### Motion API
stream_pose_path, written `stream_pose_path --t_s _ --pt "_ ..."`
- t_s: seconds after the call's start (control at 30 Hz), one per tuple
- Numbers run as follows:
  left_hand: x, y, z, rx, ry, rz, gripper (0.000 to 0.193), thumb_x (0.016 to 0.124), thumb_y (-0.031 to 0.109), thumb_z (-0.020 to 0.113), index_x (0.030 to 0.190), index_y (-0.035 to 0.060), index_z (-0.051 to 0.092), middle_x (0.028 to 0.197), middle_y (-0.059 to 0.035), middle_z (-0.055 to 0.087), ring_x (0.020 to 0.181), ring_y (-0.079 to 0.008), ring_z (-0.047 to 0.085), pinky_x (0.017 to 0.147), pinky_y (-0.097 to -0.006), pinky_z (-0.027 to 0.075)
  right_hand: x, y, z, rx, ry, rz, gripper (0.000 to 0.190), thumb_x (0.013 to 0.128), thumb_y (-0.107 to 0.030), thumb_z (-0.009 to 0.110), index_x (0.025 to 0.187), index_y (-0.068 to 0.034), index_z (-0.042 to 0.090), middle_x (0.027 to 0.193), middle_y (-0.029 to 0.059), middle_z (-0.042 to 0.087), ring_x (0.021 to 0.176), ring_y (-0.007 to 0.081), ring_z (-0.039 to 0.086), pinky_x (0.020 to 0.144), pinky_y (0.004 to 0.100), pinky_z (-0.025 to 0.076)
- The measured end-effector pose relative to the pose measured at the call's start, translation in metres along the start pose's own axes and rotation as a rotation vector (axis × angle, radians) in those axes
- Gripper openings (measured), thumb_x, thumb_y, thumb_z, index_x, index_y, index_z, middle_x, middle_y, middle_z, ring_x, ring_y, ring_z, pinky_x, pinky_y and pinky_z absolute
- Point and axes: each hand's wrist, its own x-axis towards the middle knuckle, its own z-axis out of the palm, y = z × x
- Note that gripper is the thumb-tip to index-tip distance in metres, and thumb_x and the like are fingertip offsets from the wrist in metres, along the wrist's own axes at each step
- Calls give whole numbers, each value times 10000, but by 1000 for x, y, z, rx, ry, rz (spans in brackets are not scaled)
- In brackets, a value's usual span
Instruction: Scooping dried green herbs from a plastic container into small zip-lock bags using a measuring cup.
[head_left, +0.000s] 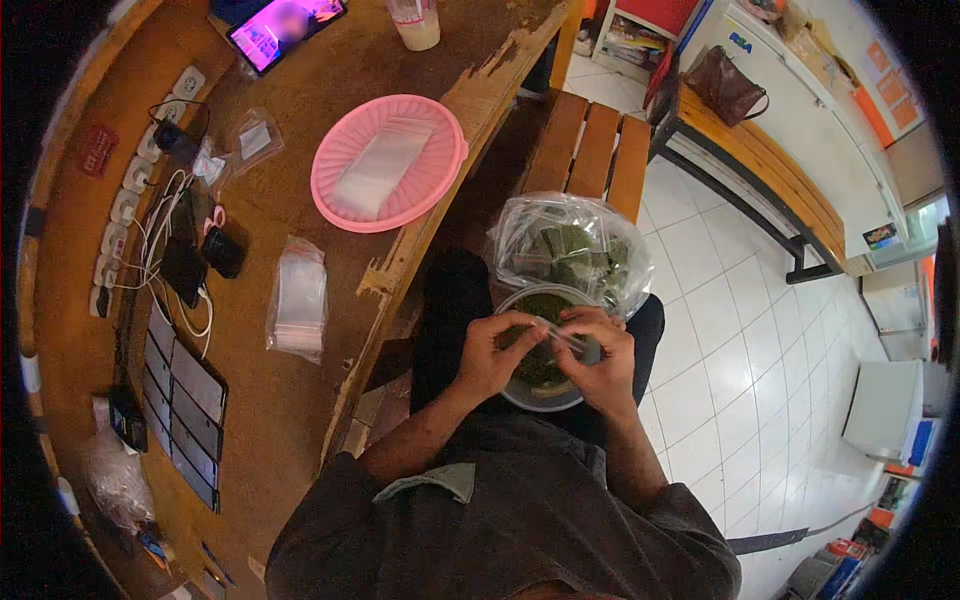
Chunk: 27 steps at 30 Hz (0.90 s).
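Both hands meet over a round clear plastic tub (517, 401) of green leafy material on the lap. My left hand (499, 349) pinches one side of a small clear plastic bag (562, 335); my right hand (600, 352) grips its other side. Just beyond the tub, a large clear bag (574, 247) holds several green packets. On the table to the left, a pink plastic lid or tray (330, 161) carries a stack of clear zip bags (382, 166). Nearer lies a pack of similar bags (298, 300).
The wooden table (262, 420) has a chipped edge beside my left arm. On it are power sockets (137, 174), white cables (169, 225), a tablet (285, 26) and a plastic cup (416, 26). A slatted wooden bench (592, 146) stands ahead.
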Motion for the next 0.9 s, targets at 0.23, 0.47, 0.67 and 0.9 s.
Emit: stream_pose_path --t_s 0.23,0.47,0.67,0.9 --pt "7 5 -1 169 84 279 75 897 54 650 902 -20 662 856 -102 679 771 -159 646 686 -294 501 7 -1 12 8 -8 -33 153 744 -64 770 882 -74 705 943 101 706 898 218 680 803 330 427" --pt "17 -13 7 -105 289 248 143 956 87 577 914 -37 633 857 -96 658 775 -140 619 700 -265 481 11 8 2 210 -41 87 117 826 -11 703 941 -27 710 959 121 718 864 186 682 788 312 496" --pt "36 -25 25 -119 363 46 210 982 138 557 1002 -44 660 941 -105 678 841 -145 627 751 -267 484 27 66 1 114 86 199 105 849 -87 682 927 -30 722 974 146 715 884 283 688 753 348 483" --pt "9 -54 -15 367 -25 108 152 899 145 653 1000 31 668 1209 -116 569 1158 -258 533 906 -417 442 95 90 19 -615 363 166 224 911 -248 625 1035 -74 690 1254 82 608 1121 311 564 1001 592 244"
